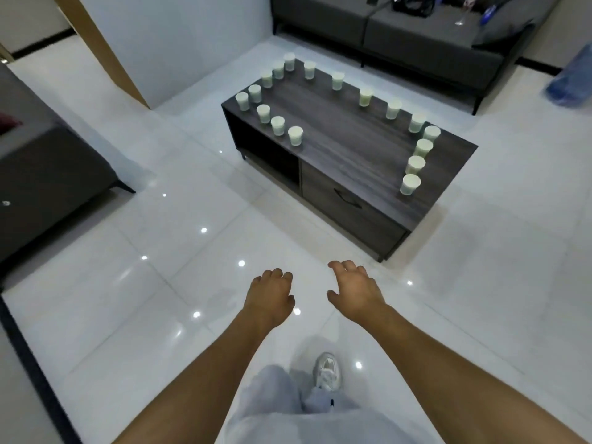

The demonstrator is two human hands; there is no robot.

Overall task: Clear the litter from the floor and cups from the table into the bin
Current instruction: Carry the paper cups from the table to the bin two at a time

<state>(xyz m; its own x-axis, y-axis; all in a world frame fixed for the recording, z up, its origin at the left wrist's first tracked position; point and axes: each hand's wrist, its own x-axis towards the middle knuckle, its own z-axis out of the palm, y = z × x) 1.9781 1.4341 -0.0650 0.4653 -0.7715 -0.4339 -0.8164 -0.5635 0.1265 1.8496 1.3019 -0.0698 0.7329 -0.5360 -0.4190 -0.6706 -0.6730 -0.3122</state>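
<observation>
Cups line a low table as two empty hands are held over the floor

Two bare arms are seen stretched forward at the bottom centre of the frame, above a glossy white tiled floor (134, 299). The left hand (270, 294) is held with its fingers loosely curled downward and nothing in its grasp; the right hand (352, 291) is spread a little wider, fingers relaxed and apart, likewise holding nothing. Neither hand is in contact with any object.

A dark wood-grain table (336, 145) is set in the centre and right of the frame, well apart from the hands. Pale cups (295, 136) are ranged upright round its top: a row along the far edge, a cluster at the left end and a short line at the right end. Eighteen appear to be counted, though the far ones are blurred. The near edge between the two ends is left bare.

A grey sofa (416, 36) is placed across the top of the frame, and a second grey seat (48, 174) at the left edge. A bluish object (573, 78), too blurred to be identified, is seen at the upper right. Light trousers and a white shoe (327, 371) are visible at the bottom
</observation>
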